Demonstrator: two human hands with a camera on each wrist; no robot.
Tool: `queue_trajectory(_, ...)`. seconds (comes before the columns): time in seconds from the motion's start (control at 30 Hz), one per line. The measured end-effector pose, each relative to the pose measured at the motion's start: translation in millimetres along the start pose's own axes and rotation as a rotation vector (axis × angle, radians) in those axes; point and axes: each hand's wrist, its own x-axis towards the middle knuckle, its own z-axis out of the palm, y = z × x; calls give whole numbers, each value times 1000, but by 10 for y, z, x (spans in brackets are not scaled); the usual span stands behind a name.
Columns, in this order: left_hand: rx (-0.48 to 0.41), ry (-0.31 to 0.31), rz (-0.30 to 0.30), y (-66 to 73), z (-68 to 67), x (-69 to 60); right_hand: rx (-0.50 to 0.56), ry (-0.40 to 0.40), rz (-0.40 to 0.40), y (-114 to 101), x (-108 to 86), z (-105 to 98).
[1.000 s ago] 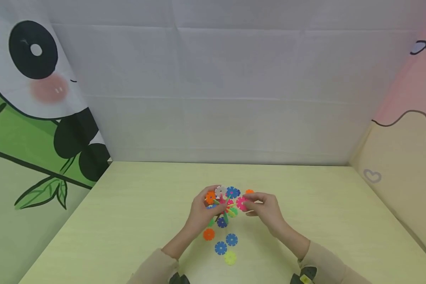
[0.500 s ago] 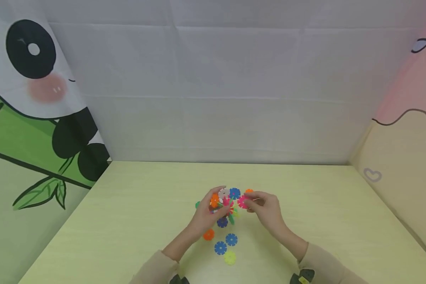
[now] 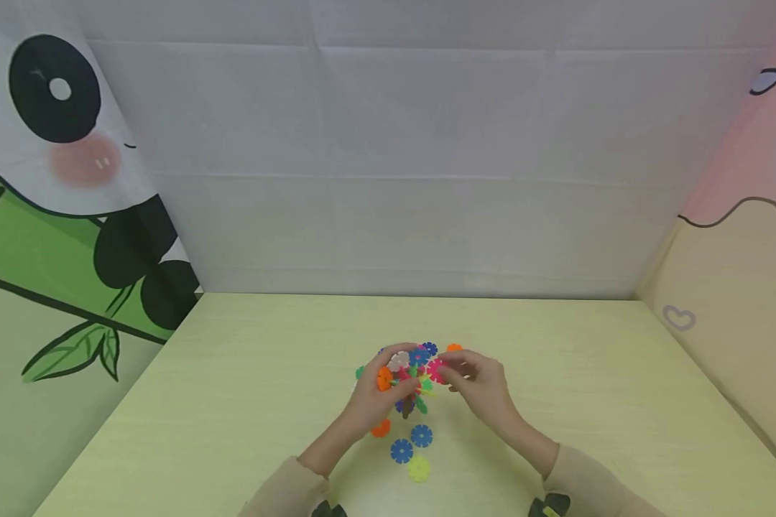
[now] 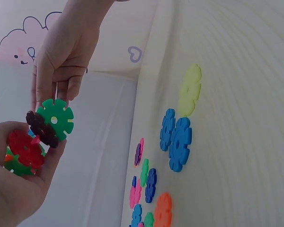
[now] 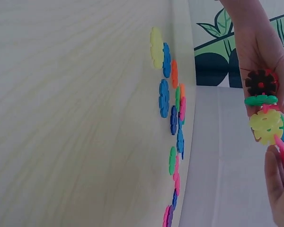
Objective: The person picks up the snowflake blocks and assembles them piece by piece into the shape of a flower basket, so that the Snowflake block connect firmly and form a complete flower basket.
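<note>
My left hand [image 3: 370, 402] grips a cluster of interlocked notched plastic discs, held up above the table. Among them are a white disc [image 3: 399, 361], a red disc [image 4: 24, 150], a dark brown disc [image 4: 41, 128], a green disc [image 4: 57, 119] and a yellow disc [image 5: 265, 126]. Between thumb and fingers, my right hand [image 3: 483, 382] pinches a pink disc [image 3: 435, 370] at the cluster's right side. In the right wrist view this pink disc [image 5: 280, 147] stands edge-on against the yellow one. Whether its slot is joined there I cannot tell.
Loose discs lie on the pale table [image 3: 233, 402] below the hands: two blue discs [image 3: 402, 451], a yellow-green disc [image 3: 419, 469] and an orange disc [image 3: 381, 429] nearer the person. Several more lie behind, partly hidden, with another orange disc [image 3: 455, 348] beyond the right fingers.
The cluster has turned in my left hand, so a brown disc now shows below the thumb. My right hand has shifted slightly left with the pink disc. The nearer loose discs have stayed put.
</note>
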Motion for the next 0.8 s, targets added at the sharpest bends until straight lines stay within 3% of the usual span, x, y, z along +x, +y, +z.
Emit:
queue_trajectory(0.2, 1, 35, -27, -5, 11, -8, 21, -22, 30, -1, -26, 21)
queue_trajectory(0.37, 2, 46, -34, -1, 31, -15, 31, -3, 9, -3, -29, 55)
queue_trajectory(0.63, -62, 124, -37, -7, 64, -11, 21, -7, 13, -31, 2, 74)
queue_trajectory(0.8, -109, 136, -39, -3, 75, -16, 0, -33, 46, -64, 28, 71)
